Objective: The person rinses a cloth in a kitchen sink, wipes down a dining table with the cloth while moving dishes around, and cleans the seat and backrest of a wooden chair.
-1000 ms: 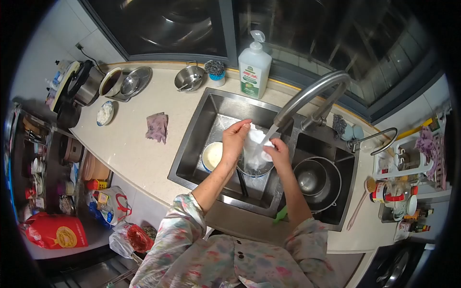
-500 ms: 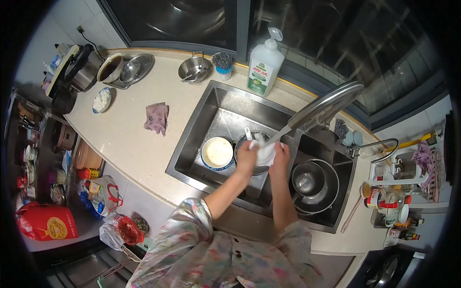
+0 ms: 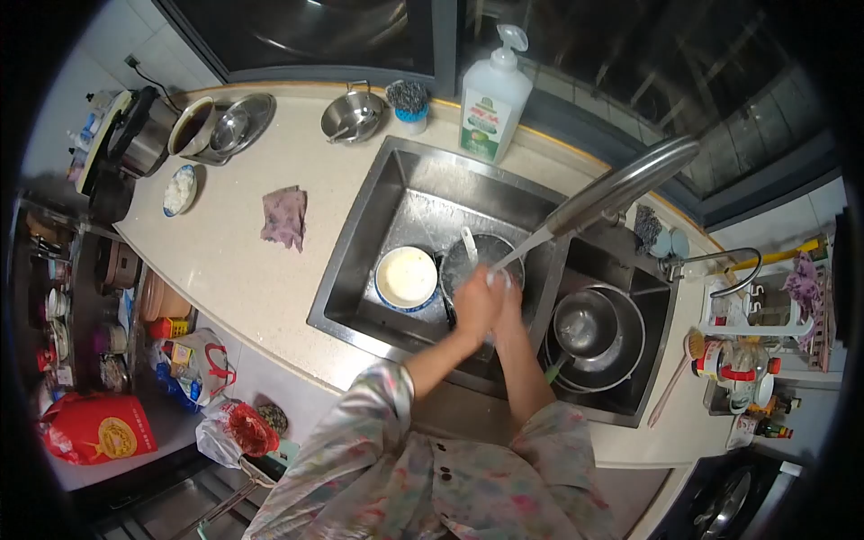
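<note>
Under tap (image 3: pixel 621 184), white cloth (image 3: pixel 501 277) mostly hidden between left hand (image 3: pixel 474 306) and right hand (image 3: pixel 509 308), fingers (image 3: pixel 478 280) closed around it.

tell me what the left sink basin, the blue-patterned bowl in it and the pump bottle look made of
Left sink basin: most likely stainless steel, satin finish; grey metallic sheen.
Blue-patterned bowl: probably glazed ceramic, from its smooth white rim; enamel is possible.
Pump bottle: apparently plastic, smooth finish; milky body, clear-looking pump head.
</note>
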Demonstrator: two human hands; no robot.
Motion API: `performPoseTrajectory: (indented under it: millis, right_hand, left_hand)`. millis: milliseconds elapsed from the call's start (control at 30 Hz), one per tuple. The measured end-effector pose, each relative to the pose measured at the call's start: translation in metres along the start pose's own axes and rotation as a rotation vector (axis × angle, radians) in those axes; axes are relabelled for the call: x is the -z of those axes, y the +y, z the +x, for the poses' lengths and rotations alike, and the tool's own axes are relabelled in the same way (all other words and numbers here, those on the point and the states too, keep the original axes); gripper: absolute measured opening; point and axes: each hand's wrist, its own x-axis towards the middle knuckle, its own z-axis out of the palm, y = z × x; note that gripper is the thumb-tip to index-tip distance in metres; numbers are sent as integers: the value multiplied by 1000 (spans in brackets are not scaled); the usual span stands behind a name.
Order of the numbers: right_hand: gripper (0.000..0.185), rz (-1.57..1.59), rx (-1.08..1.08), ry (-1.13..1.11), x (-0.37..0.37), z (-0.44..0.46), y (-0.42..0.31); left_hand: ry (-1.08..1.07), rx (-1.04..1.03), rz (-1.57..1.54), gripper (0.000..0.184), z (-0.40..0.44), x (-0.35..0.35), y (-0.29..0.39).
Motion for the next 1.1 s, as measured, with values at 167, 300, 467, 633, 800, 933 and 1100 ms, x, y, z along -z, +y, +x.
performPoseTrajectory:
  millis: [167, 300, 467, 633, 800, 933, 1100]
  right_hand:
    - [31, -177, 108, 132, -4, 0, 13]
    - [36, -54, 28, -28, -12, -4, -9]
    - [37, -193, 263, -119, -23, -3, -7]
    - [45, -205, 145, -335, -40, -13, -36]
    - [28, -467, -8, -296, -29, 10, -42]
    - [19, -752, 71, -119, -21, 28, -28]
    - [21, -1133, 375, 43, -2, 41, -4]
  left_hand:
    - [-125, 358, -687, 20, 39, 9, -28]
    - [-237, 562, -1079, 17, 21, 21, 2]
    - [-199, 406, -1014, 35, 11, 15, -12]
    - [-772, 608, -1145, 68, 14, 46, 0]
    - [-874, 334, -990, 57, 15, 22, -26]
    - [-564, 138, -527, 51, 5, -6, -34]
    - [-378, 111, -31, 54, -11, -6, -30]
